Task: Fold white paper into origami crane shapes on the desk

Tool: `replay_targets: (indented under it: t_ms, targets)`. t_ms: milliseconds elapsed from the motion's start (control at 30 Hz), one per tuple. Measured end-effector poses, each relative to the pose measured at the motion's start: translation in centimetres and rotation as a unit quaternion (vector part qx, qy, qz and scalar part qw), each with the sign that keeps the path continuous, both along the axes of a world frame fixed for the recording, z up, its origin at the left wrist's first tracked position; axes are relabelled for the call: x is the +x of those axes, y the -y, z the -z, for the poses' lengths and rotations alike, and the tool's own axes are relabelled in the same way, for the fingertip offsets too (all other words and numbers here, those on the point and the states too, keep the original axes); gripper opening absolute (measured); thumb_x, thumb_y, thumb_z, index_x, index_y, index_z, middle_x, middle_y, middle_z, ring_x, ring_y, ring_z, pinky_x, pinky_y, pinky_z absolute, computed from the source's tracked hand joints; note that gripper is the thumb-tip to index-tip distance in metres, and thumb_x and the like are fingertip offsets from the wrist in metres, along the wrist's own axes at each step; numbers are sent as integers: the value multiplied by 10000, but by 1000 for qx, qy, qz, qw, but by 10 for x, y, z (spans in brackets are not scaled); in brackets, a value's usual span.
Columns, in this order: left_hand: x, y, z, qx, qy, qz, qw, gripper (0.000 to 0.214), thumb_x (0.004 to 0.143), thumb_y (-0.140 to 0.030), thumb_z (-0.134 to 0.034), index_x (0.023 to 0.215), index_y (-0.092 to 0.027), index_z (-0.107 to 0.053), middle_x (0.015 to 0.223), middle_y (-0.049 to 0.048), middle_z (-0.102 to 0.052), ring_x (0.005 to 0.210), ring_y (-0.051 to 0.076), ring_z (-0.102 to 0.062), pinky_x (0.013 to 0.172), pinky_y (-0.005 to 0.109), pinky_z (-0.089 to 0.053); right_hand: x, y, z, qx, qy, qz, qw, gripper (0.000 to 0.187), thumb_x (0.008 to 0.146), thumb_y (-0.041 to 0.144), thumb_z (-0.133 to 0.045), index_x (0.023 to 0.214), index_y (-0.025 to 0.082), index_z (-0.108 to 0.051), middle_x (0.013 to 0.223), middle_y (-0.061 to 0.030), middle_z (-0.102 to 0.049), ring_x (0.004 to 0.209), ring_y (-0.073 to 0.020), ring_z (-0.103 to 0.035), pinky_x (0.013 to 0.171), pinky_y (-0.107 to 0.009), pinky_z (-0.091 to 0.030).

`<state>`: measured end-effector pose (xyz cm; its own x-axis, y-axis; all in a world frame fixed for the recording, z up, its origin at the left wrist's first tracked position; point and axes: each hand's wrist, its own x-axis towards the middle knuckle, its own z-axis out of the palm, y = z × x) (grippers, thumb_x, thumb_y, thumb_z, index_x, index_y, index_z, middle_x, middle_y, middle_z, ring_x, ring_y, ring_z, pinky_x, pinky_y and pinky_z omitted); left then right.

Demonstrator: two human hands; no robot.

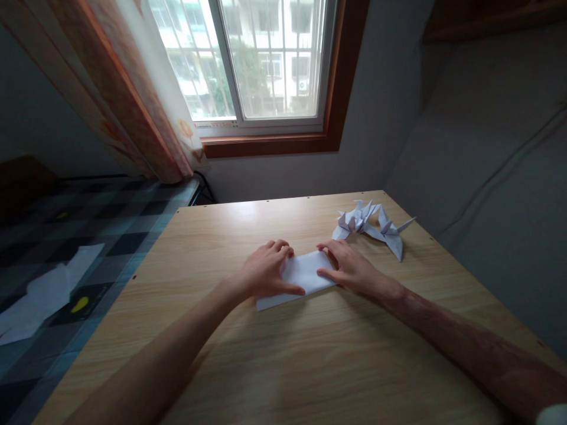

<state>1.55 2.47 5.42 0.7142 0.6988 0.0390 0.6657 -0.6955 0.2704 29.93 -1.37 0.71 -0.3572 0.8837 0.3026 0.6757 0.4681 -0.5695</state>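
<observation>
A white folded sheet of paper [305, 270] lies on the wooden table, a narrow rectangle slanting up to the right. Over its left part rests my left hand [271, 270], thumb along the near edge and curled fingers at the far edge. My right hand [348, 267] grips the paper's right end, with the thumb on top and the index finger at the far corner. My palms hide parts of both ends. Just beyond my right hand stand several white origami cranes [365, 221], bunched together with wings overlapping.
The wooden table [212, 354] reaches toward the wall under a barred window [274, 65]. To the left, loose white paper [57, 289] lies on a bed with a checked cover [146, 203]. A patterned curtain [119, 88] hangs beside the window. Grey wall borders the table's right side.
</observation>
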Motion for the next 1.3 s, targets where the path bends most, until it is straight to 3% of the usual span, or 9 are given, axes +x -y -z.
replay_targets:
  t_ms: [233,467,667,767,833,900,1033,1200,1300]
  targets:
    - [2,-3,0,-6,-17,26,1000,871,702,-833,-829,1307,-224,-683,1397,145,-662,1247,366,-624,1064,465,-517,1,-9,-5,-40,-16,-38,998,500,862,311,-852,1308,210,-652,1180,-108,-738,1106,-318,-679,947,-448,-552]
    - [5,-6,-7,-46,8,29,998,804,727,-830,-804,1241,-219,-706,1346,143,-690,1197,354,-657,992,443,-547,-8,-10,-1,-123,-181,-22,976,408,849,213,-735,1251,220,-668,1123,-61,-674,903,-205,-663,734,-315,-561]
    - [4,-17,-15,-277,99,-8,956,573,901,-701,-705,1201,-213,-726,1024,59,-778,861,237,-706,678,309,-508,-17,-16,-3,-225,-333,-45,915,530,833,339,-839,1305,272,-607,1074,-27,-680,744,-155,-652,562,-239,-498]
    - [6,-20,-5,-377,146,13,915,532,898,-669,-718,1011,-151,-761,871,46,-737,730,193,-643,597,275,-431,-22,-21,4,-198,-376,-35,905,579,785,379,-902,1282,289,-618,1189,-41,-683,779,-154,-661,564,-230,-502]
    - [9,-17,6,-406,210,-26,889,567,897,-659,-725,1071,-121,-766,895,54,-732,720,179,-623,594,263,-424,-25,-24,12,-160,-403,12,901,593,771,417,-920,1271,290,-627,1259,-54,-681,799,-161,-666,579,-242,-518]
    - [10,-12,17,-403,260,-68,875,580,904,-653,-722,1102,-109,-765,877,51,-721,715,172,-607,587,249,-405,-28,-25,20,-137,-416,58,897,524,824,465,-882,1246,271,-638,1195,-59,-720,769,-166,-661,591,-260,-516]
    - [9,-5,30,-414,285,-52,863,551,916,-615,-741,1145,-113,-761,914,55,-725,758,177,-611,613,242,-430,-31,-20,27,-126,-348,89,925,338,921,549,-781,1040,235,-736,752,-14,-683,643,-182,-585,538,-278,-431]
    - [10,-6,36,-416,332,-33,846,579,929,-608,-748,1261,-134,-722,1071,91,-748,866,200,-650,690,251,-492,-32,-15,26,-131,-339,74,929,314,907,548,-802,957,246,-731,726,-13,-694,661,-199,-606,552,-287,-432]
    - [15,-5,38,-383,357,-49,851,555,979,-646,-663,1161,-128,-743,990,65,-730,833,179,-618,689,243,-471,-35,-15,26,-147,-348,62,924,299,908,526,-806,942,244,-713,702,1,-675,629,-183,-578,535,-276,-390]
